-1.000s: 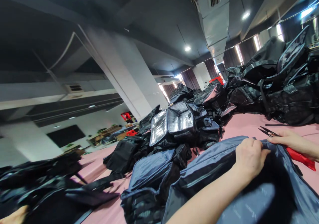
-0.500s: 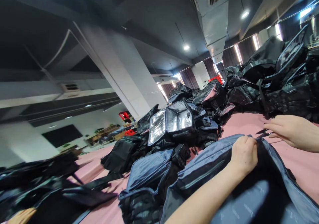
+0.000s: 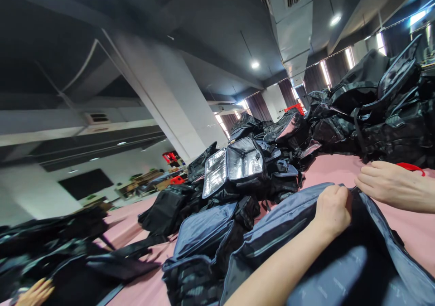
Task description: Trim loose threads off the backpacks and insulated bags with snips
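Observation:
A large backpack with a grey-blue lining lies unzipped in front of me, its inside facing up. My left hand is closed in a fist on the bag's top edge, fingers wrapped round the fabric. Right beside it, my right hand is curled at the same edge, back of the hand toward me. Small dark snips showed in that hand a moment ago; the fingers now cover them. A red loop shows by the right wrist; I cannot tell whether it is a band or a handle.
Beyond lie a blue-edged bag, an open bag with silver lining and a heap of black backpacks on the pink tabletop. Another person's hand touches a dark bag at lower left.
My right hand has turned over and moved left to the bag's edge, hiding the snips, and the red loop now shows. My left hand stays put. The other person's hand has risen slightly.

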The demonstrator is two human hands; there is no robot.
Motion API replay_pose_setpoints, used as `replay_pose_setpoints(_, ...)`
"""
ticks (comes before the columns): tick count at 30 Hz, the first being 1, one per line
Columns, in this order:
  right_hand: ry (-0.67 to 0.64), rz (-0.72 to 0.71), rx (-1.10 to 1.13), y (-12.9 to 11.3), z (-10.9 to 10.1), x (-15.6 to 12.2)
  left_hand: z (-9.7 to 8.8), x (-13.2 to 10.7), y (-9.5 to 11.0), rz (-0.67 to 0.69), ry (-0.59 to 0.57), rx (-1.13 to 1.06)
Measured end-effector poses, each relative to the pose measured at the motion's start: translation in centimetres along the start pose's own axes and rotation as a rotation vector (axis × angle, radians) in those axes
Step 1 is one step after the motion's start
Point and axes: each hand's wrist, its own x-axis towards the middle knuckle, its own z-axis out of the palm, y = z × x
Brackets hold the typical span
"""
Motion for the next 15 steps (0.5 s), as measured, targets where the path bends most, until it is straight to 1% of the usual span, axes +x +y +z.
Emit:
replay_pose_setpoints(2, 0.03, 0.065, 0.115, 0.6, 0.0, -0.6, -0.4, -0.1, -0.5, 0.04, -0.033, -0.087)
replay_pose_setpoints(3, 0.028, 0.137, 0.192, 0.8, -0.1, -1.0, -0.8, -0.2, -0.8, 0.077, -0.063, -0.144)
replay_pose_setpoints(4, 0.017, 0.236, 0.277, 1.1, -0.2, -1.3, -1.3, -0.3, -1.1, 0.118, -0.102, -0.201)
replay_pose_setpoints(6, -0.033, 0.484, 0.474, 1.3, -0.6, -2.0, -2.5, -0.6, -1.8, 0.193, -0.197, -0.265)
replay_pose_setpoints(8, -0.117, 0.708, 0.699, 1.0, -1.2, -2.5, -3.8, -0.7, -2.4, 0.251, -0.308, -0.25)
replay_pose_setpoints(9, -0.167, 0.779, 0.803, 0.7, -1.5, -2.6, -4.4, -0.8, -2.6, 0.276, -0.36, -0.227)
replay_pose_setpoints(10, -0.221, 0.829, 0.885, 0.3, -1.8, -2.6, -4.9, -0.8, -2.7, 0.297, -0.402, -0.205)
replay_pose_setpoints(12, -0.288, 0.895, 0.964, -0.5, -2.0, -2.4, -5.5, -0.8, -2.7, 0.321, -0.446, -0.164)
replay_pose_setpoints(15, -0.271, 0.964, 0.95, -1.4, -1.3, -1.6, -5.3, -0.9, -2.4, 0.309, -0.44, -0.076)
